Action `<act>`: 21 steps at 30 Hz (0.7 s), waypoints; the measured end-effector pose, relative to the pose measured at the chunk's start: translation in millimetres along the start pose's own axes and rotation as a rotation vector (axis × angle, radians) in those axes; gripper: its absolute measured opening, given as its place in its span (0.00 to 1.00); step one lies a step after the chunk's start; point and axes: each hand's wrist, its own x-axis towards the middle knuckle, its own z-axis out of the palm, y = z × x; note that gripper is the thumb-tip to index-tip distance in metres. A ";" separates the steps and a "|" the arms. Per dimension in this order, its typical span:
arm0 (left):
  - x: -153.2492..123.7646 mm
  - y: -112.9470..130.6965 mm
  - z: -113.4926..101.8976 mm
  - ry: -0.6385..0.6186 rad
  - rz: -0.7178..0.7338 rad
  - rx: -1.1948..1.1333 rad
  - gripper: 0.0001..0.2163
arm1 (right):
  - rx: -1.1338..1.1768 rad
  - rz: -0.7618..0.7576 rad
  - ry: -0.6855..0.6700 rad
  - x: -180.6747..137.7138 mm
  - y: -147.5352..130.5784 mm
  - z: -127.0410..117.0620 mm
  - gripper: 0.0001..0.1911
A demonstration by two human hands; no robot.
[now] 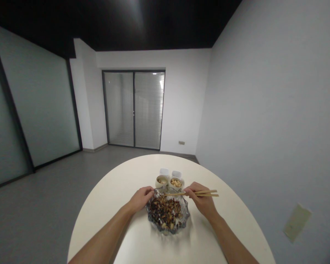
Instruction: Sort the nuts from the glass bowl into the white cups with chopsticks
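Note:
A scalloped glass bowl [187, 212] stands on the round table, holding a heap of brown and dark pieces that look like nuts or seeds, with a few pale ones near its front. At its left rim, my left hand [142, 198] has its fingers curled against the edge, gripping it. My right hand [199, 200] is closed round a pair of wooden chopsticks [206, 192]. Their tips reach left over the far part of the bowl; whether they pinch anything is too small to tell. Just behind the bowl, a small cup [162, 185] holds a few pale pieces, and another cup [176, 188] holds more light-brown nuts.
Two small white containers stand behind the cups, one on the left [164, 171] and one on the right [176, 174]. The cream table [110, 194] has a curved edge. A white wall [264, 110] rises to the right, and glass doors [134, 110] are beyond.

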 end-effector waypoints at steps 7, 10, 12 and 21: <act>-0.9 0.6 -1.1 -0.007 -0.007 -0.014 0.15 | 0.005 0.053 0.034 0.2 6.2 -3.5 0.17; -0.7 -0.4 -0.9 -0.003 -0.010 -0.012 0.15 | 0.033 0.077 0.060 0.4 9.7 -3.7 0.16; -0.5 -0.9 -0.7 -0.003 -0.011 -0.009 0.15 | 0.062 0.093 0.085 1.1 10.0 -3.3 0.15; -1.2 3.3 -2.2 -0.007 -0.006 -0.009 0.16 | 0.150 0.145 0.231 5.6 14.9 -6.7 0.17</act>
